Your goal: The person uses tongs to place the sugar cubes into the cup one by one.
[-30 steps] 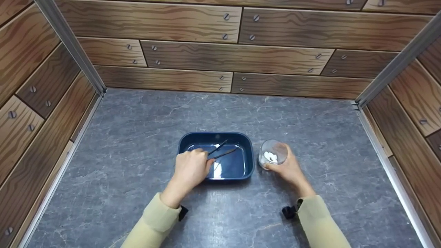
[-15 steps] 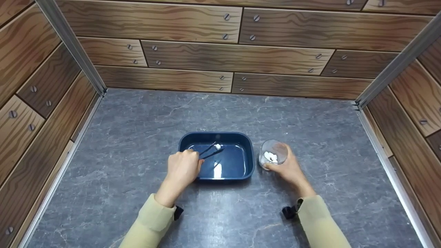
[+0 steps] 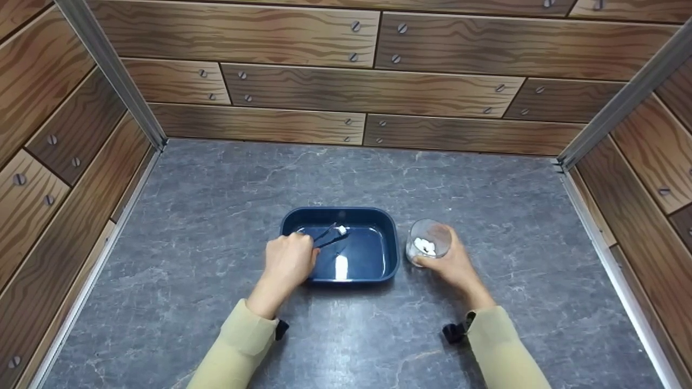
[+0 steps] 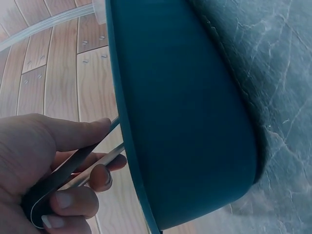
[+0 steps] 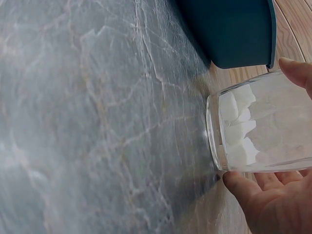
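My left hand (image 3: 288, 260) grips a pair of dark tongs (image 3: 332, 241) over the left side of a blue rectangular basin (image 3: 393, 259). The spread tips reach down to a lone small white cube (image 3: 341, 230) near the basin's far wall. In the left wrist view, thumb and fingers pinch the two tong arms (image 4: 61, 174), while the basin wall hides the tips. Right of the basin, a clear drinking glass (image 3: 418, 233) stands upright, with my right hand (image 3: 458, 270) wrapped round it. Several white cubes (image 5: 238, 129) lie at the bottom of the glass.
Grey marbled tabletop (image 3: 227, 183) surrounds the basin and glass. Wood-pattern panels (image 3: 303, 86) enclose the back and both sides, with metal strips (image 3: 116, 75) at the corners. A narrow gap separates basin from glass.
My left hand has shifted left, drawing the tong tips back from the basin's middle right to beside the white cube. In the last half second it barely moved. Right hand and glass stay still.
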Demonstrator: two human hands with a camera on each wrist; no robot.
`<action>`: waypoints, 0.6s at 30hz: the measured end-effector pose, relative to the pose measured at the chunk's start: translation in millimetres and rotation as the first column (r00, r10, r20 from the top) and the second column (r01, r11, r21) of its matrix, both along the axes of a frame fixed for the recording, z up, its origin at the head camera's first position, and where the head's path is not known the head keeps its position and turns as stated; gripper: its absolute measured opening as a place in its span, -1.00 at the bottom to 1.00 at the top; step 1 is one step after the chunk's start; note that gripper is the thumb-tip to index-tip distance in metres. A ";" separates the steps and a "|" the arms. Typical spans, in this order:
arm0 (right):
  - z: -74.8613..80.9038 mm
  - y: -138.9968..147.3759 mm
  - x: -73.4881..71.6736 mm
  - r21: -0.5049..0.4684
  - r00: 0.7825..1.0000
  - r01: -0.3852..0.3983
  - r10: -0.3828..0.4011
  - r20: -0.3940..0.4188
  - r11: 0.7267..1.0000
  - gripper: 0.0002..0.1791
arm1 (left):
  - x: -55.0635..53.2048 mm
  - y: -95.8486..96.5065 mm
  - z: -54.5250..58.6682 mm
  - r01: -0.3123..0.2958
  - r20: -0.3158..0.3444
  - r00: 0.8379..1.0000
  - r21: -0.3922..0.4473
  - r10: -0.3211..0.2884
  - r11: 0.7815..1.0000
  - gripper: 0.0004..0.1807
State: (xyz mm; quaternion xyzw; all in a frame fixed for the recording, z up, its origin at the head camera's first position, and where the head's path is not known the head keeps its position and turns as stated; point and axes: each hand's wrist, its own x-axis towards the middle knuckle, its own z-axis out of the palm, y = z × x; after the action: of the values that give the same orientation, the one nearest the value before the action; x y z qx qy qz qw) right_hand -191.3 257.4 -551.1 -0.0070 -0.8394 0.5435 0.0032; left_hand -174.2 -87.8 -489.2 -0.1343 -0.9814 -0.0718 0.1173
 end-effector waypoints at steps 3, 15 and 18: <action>-0.2 0.0 -0.3 -0.008 1.000 -0.002 0.002 -0.001 1.000 -0.01 | -1.4 0.5 -1.5 0.007 -0.003 1.000 -0.002 -0.007 1.000 -0.70; 0.1 1.0 -0.3 -0.014 1.000 -0.006 0.006 0.000 1.000 0.00 | -5.9 3.8 -4.3 0.017 -0.022 1.000 -0.010 -0.018 1.000 -0.74; 0.0 1.1 -0.3 -0.012 1.000 -0.007 0.006 -0.009 1.000 0.01 | -6.9 4.9 -5.4 0.017 -0.034 0.999 -0.008 -0.017 1.000 -0.74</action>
State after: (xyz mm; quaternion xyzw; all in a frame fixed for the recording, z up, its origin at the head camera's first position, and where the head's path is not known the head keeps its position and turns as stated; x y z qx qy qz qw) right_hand -191.6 258.5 -551.2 -0.0019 -0.8362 0.5484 0.0050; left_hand -181.1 -82.9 -494.6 -0.1443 -0.9783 -0.0668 0.1328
